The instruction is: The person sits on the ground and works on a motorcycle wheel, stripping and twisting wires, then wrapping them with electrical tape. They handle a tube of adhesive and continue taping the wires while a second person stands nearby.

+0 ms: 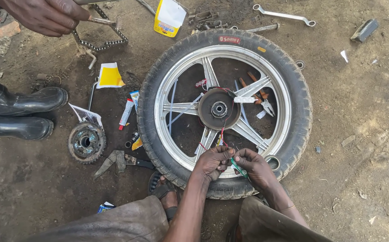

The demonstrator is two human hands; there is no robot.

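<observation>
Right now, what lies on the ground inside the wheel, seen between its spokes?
Between the spokes of the wheel lie pliers with orange handles, thin wires and paper scraps. The hub covers the ground under it.

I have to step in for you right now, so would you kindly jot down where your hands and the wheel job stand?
Left hand: pinching thin red wires at the near rim of the wheel.
Right hand: gripping a small green-handled tool, tip at the same wires.
Wheel lies flat on the dirt, tyre on; the wires run from its hub to the hands.
Pliers lie between the spokes; a spanner lies beyond the tyre.
Another person's hand holds a chain at far left.
Done: wires pulled out to the rim. Left: wire ends are not yet finished.
</observation>
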